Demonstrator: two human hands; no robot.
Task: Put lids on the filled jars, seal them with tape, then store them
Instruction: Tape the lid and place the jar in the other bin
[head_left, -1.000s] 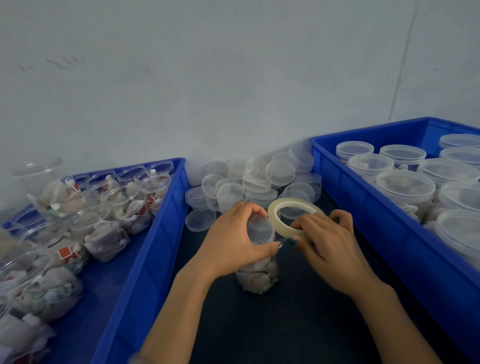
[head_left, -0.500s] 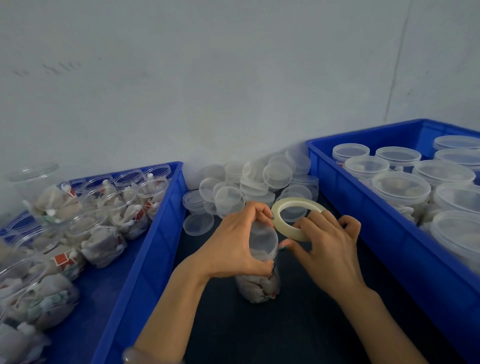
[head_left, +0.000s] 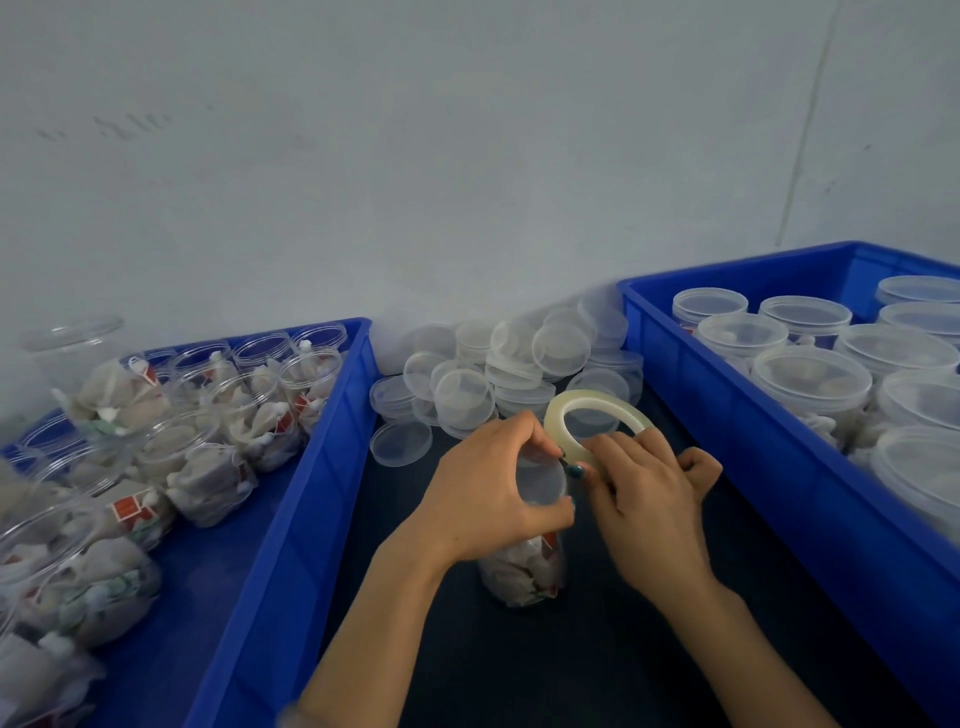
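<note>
The left hand (head_left: 493, 499) is still gripping the lidded clear plastic jar (head_left: 519, 571) on the dark desk (head_left: 597, 665). The right hand (head_left: 649, 504), fingers (head_left: 615, 449) pinching the pale tape roll (head_left: 555, 418), is nudging closer to the lid (head_left: 537, 480).

Left hand (head_left: 485, 501) seemingly hides jar (head_left: 524, 577) neck.

Jar (head_left: 522, 571), lids (head_left: 462, 397): clear glossy plastic; bins (head_left: 291, 519): smooth blue plastic; tabletop (head_left: 597, 665) matt.
</note>
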